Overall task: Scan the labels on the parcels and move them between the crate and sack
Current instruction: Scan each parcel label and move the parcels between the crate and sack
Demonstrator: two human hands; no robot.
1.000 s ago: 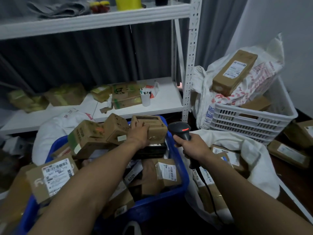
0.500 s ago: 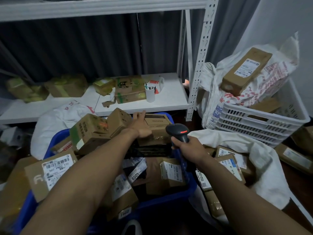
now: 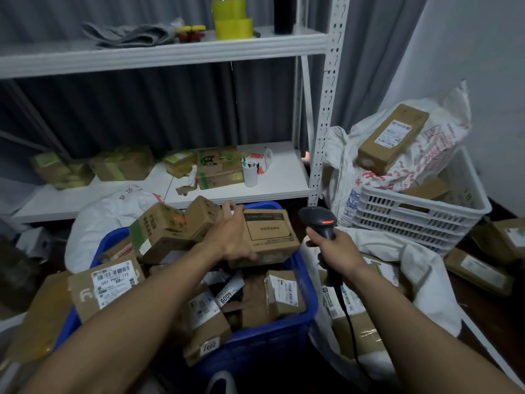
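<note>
Box (image 3: 270,236) rests on the heaped parcels at the far end of our blue crate (image 3: 270,345). Our left hand (image 3: 231,237) grips its left edge, fingers curled over the top. To the right, our right hand (image 3: 333,250) clenches the scanner (image 3: 318,220) above the white sack (image 3: 423,268).

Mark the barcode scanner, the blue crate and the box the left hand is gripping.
barcode scanner (image 3: 316,218), head view, its dark head.
blue crate (image 3: 255,348), head view, front wall.
box (image 3: 270,231), head view, printed top face.
</note>
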